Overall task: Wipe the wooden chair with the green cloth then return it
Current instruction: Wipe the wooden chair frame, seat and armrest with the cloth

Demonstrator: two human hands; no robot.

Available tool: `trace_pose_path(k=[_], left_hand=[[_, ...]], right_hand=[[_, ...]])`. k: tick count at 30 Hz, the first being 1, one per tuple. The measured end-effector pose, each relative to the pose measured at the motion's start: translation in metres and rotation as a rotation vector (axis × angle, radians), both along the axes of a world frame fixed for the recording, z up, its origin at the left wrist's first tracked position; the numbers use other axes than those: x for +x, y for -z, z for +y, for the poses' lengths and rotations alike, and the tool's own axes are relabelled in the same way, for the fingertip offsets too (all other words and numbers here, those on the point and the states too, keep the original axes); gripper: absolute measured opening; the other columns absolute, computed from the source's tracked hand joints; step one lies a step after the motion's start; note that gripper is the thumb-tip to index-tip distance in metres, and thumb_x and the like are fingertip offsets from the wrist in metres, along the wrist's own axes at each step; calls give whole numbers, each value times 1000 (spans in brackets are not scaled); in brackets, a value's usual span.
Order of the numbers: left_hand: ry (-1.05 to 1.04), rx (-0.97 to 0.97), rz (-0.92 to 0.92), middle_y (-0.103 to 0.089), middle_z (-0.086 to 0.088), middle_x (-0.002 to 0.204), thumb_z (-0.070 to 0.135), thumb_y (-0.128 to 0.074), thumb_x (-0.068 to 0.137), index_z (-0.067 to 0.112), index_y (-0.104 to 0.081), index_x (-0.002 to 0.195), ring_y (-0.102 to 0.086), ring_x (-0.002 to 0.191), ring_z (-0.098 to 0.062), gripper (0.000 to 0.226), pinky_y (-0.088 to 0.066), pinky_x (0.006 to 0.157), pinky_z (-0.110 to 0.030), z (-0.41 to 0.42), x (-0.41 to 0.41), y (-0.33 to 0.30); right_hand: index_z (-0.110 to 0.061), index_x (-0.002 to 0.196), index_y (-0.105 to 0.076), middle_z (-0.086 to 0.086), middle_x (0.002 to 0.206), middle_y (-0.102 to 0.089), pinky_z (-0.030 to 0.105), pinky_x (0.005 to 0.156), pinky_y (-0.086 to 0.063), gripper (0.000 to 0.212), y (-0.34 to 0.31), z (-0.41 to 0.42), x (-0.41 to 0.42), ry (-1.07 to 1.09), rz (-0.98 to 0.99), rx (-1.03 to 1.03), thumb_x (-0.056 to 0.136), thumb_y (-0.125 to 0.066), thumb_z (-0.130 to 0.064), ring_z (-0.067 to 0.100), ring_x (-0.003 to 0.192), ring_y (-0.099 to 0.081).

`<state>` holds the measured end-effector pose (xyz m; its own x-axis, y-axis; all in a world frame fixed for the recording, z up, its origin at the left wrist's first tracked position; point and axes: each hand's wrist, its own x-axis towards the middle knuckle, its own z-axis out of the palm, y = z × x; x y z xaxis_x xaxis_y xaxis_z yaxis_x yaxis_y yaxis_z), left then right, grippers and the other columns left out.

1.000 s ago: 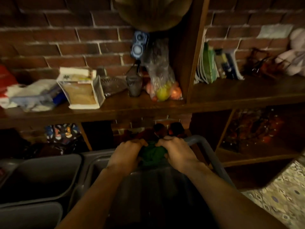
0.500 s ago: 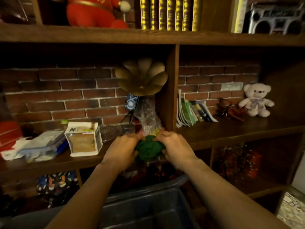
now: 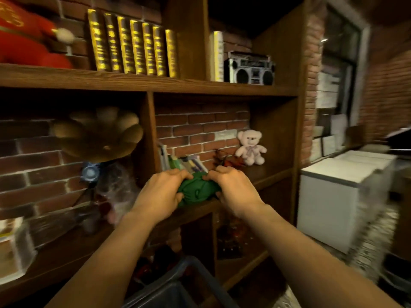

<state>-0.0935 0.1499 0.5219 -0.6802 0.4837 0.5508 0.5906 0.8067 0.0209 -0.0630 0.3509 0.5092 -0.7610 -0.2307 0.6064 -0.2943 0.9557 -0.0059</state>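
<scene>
The green cloth (image 3: 196,191) is bunched into a ball at chest height in front of the wooden shelf unit. My left hand (image 3: 160,194) grips its left side and my right hand (image 3: 233,190) grips its right side, fingers curled over the top. Both forearms reach in from the bottom of the view. No wooden chair is in view.
A wooden shelf unit (image 3: 155,85) fills the view, holding gold-spined books (image 3: 131,50), a boombox (image 3: 249,68), a pink teddy bear (image 3: 250,147) and a brass horn (image 3: 97,134). A grey bin (image 3: 178,285) stands below my arms. A white cabinet (image 3: 342,185) is at the right.
My hands have lifted the green cloth from above the grey bins to shelf height. The view has swung up and to the right, and the white cabinet has come into sight.
</scene>
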Motion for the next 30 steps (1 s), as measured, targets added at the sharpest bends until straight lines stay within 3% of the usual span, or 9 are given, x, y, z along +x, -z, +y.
trace_pose_path(k=[7,12,17,24,30], left_hand=[[305,-6,-2,-61,6,126,17,-74,82,37,-53,127,-58,118,-25,54,-47,98,-42,163,11,-2],[508,1,-20,-62,7,125,16,-73,82,36,-55,128,-59,116,-23,54,-48,96,-39,288,45,1],[686,13,-44,-63,6,124,13,-74,81,34,-56,129,-59,115,-23,55,-49,96,-43,418,92,8],[814,2,-58,-65,3,122,12,-74,81,32,-58,128,-61,111,-25,53,-51,92,-44,553,139,37],[854,-34,-154,-66,1,120,9,-75,80,29,-60,125,-62,108,-28,51,-52,91,-47,621,147,103]], right_hand=[[-25,125,-60,5,108,-62,48,78,-52,52,3,143,65,310,44,-11,77,-72,-8,34,101,-59],[-23,127,-62,7,114,-65,42,82,-51,48,7,252,128,487,46,-18,82,-75,-14,34,105,-60],[-24,133,-58,6,120,-64,47,85,-52,51,14,357,201,657,28,-12,85,-74,-17,32,109,-59],[-22,128,-62,9,110,-64,45,76,-50,49,37,467,269,778,24,-24,81,-75,-10,36,101,-60],[-19,127,-62,8,108,-65,46,77,-52,46,103,527,285,795,-65,-117,83,-74,-9,34,99,-60]])
